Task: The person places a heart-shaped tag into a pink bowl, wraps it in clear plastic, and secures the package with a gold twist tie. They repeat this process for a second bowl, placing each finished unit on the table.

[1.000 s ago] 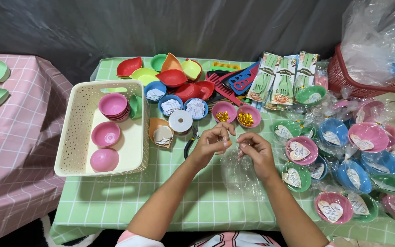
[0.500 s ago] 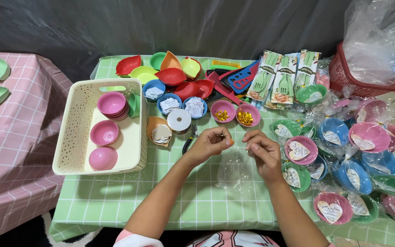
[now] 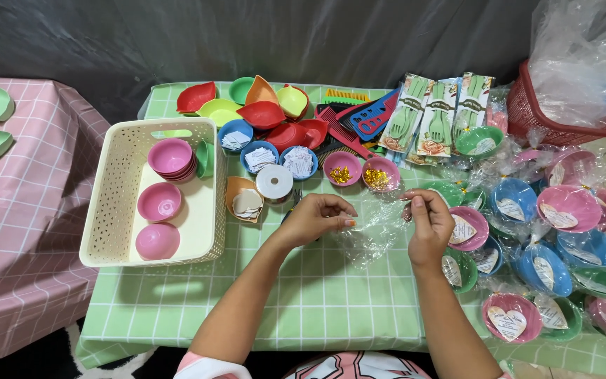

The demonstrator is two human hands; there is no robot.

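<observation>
My left hand (image 3: 320, 216) and my right hand (image 3: 426, 223) each pinch an edge of a clear cellophane sheet (image 3: 376, 228), stretched between them just above the green checked tablecloth (image 3: 303, 295). The sheet sags toward the table in the middle. Right behind my hands stand two small pink bowls of gold bits (image 3: 361, 172). A white tape roll (image 3: 274, 183) and an orange bowl of paper slips (image 3: 245, 200) sit left of my left hand.
A cream basket (image 3: 117, 210) at left holds pink bowls. Blue bowls of paper slips, loose coloured bowls, combs and packs of green forks (image 3: 438, 116) line the back. Several wrapped bowls (image 3: 548, 238) crowd the right side below a red basket (image 3: 562, 126). A pink table (image 3: 15, 231) stands left.
My hands have moved apart, left hand leftward and right hand rightward, pulling the cellophane sheet out wide between them.
</observation>
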